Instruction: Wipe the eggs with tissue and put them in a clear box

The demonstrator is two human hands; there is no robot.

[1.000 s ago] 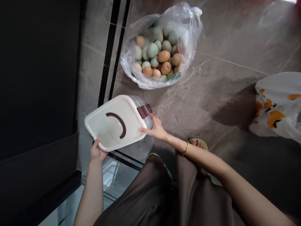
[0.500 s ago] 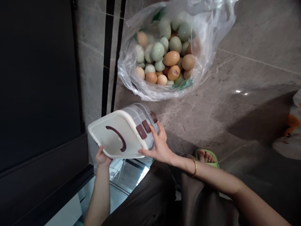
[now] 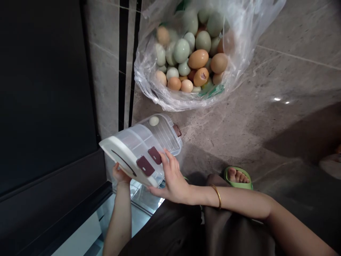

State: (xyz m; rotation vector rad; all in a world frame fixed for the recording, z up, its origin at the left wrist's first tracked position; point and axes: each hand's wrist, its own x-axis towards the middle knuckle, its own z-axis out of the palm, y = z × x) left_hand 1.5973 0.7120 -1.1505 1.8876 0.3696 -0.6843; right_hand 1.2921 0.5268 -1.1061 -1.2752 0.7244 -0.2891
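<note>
I hold a clear plastic storage box [image 3: 157, 137] with a white lid [image 3: 117, 154], a dark curved handle and brown latches [image 3: 150, 160]. The box is tipped with its lid facing left. My left hand [image 3: 119, 175] grips the lid's lower edge from beneath. My right hand [image 3: 173, 177] is wrapped around the box's near side, fingers beside the latches. One pale egg [image 3: 153, 121] shows inside through the clear wall. Beyond the box, a clear plastic bag [image 3: 165, 96] on the floor holds several brown and pale green eggs [image 3: 198, 58].
The floor is grey stone tile [image 3: 266, 89] with black strips [image 3: 123, 71] on the left. A large dark panel [image 3: 45, 89] fills the left side. My foot in a green sandal [image 3: 238, 175] rests below right, above my brown trousers [image 3: 186, 231].
The box has tilted over so its lid faces left and its clear side faces up. My right hand slid down past the latches. The view moved closer to the egg bag.
</note>
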